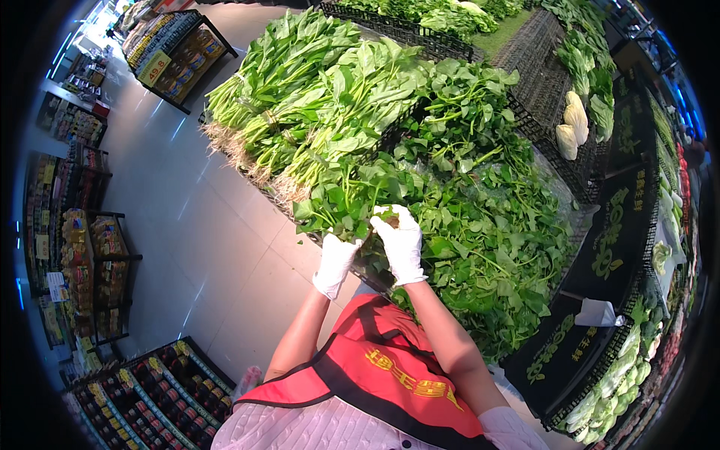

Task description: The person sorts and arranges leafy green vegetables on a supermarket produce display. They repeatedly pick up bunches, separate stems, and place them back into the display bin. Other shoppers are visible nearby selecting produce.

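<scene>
Both my hands wear white gloves and meet at the near edge of a large heap of leafy greens (495, 242). My left hand (337, 256) pinches the stems of some leafy greens (349, 216). Close beside it on the right, my right hand (400, 242) has thumb and fingers closed on a leafy piece with a brownish part (392, 221). Beyond my hands lie tied bundles of long-stemmed greens (337, 95), their pale roots (242, 152) pointing left over the display's edge.
Black crates (419, 42) with more greens stand beyond. Pale cabbages (575, 121) lie at the upper right, near a black printed panel (610, 230). A plastic bag (597, 313) hangs at the right. Bottle shelves (152, 394) stand lower left, with a goods rack (107, 270) farther left across the tiled floor (225, 242).
</scene>
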Motion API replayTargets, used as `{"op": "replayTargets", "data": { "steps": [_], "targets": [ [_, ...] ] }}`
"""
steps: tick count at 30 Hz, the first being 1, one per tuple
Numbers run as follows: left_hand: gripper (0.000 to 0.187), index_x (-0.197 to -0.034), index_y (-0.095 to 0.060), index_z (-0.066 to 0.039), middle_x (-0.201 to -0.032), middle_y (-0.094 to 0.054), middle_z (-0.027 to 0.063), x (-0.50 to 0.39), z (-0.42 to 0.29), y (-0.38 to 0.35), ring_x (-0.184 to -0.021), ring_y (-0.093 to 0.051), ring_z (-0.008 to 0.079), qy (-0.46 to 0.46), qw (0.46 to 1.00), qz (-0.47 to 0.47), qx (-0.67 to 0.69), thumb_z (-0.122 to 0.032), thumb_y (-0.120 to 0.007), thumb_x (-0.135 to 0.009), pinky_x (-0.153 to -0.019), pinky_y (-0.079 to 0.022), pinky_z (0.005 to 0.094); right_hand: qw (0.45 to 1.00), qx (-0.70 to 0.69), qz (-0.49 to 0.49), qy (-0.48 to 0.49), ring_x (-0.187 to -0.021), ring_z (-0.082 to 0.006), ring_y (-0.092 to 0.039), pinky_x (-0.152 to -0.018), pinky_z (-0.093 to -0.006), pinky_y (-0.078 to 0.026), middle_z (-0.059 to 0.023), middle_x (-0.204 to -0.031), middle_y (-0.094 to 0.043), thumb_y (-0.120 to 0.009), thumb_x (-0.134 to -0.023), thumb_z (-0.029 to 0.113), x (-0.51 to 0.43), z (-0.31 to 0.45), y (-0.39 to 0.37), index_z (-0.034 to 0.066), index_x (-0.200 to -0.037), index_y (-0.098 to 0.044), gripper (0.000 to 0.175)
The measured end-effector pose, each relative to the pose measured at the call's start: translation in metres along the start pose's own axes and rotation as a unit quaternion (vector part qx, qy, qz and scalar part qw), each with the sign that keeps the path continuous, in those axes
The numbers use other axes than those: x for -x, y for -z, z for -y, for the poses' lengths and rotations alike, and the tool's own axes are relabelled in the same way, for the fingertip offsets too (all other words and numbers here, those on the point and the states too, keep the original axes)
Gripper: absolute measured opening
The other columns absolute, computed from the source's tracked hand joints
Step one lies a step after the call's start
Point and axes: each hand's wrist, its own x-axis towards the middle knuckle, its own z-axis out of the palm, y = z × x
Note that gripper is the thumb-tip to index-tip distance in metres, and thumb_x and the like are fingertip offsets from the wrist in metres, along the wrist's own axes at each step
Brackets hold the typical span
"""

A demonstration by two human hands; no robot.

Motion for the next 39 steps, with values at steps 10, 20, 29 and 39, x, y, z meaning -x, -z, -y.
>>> {"op": "replayTargets", "data": {
  "steps": [10,20,29,39],
  "targets": [
    [0.038,-0.116,-0.06,-0.001,-0.106,-0.066,0.0045,-0.001,-0.015,-0.013,-0.093,-0.06,0.0128,0.049,0.99,0.03,0.127,-0.013,-0.073,-0.082,-0.083,-0.048,0.028,0.979,-0.176,0.021,-0.1,-0.077,-0.0076,-0.06,-0.07,-0.0226,-0.049,-0.0026,-0.092,-0.067,-0.066,-0.086,0.006,0.003,0.004,0.01,0.0009,-0.106,-0.066,0.02],
    [0.028,-0.108,-0.064,0.0,-0.098,-0.069,0.0041,0.0,-0.023,-0.019,-0.085,-0.063,0.0121,0.044,0.993,0.015,0.107,-0.006,-0.069,-0.081,-0.08,-0.051,0.0276,0.998,-0.03,-0.023,-0.049,-0.073,-0.0116,-0.057,-0.07,-0.0268,-0.048,-0.0055,-0.081,-0.064,-0.073,-0.08,0.01,0.0,-0.006,0.008,-0.0006,-0.094,-0.063,0.02],
    [0.029,-0.107,-0.066,-0.003,-0.091,-0.07,0.006,-0.006,-0.026,0.002,-0.078,-0.063,0.0138,-0.004,0.995,0.039,-0.089,-0.013,-0.067,-0.08,-0.073,-0.05,0.0294,0.946,0.212,0.228,0.084,-0.063,-0.0202,-0.053,-0.062,-0.0308,-0.046,-0.0084,-0.073,-0.055,-0.07,-0.076,0.01,-0.027,0.021,0.048,0.0039,-0.087,-0.059,0.017],
    [0.042,-0.117,-0.06,-0.002,-0.1,-0.067,0.0043,-0.014,-0.037,0.018,-0.088,-0.058,0.0101,0.07,0.976,0.091,-0.184,-0.013,-0.07,-0.078,-0.082,-0.048,0.0274,0.922,0.26,0.169,0.231,-0.071,-0.0246,-0.057,-0.067,-0.0323,-0.048,-0.0089,-0.08,-0.059,-0.066,-0.078,0.006,-0.058,0.031,0.078,0.0062,-0.084,-0.061,0.008]
  ]
}}
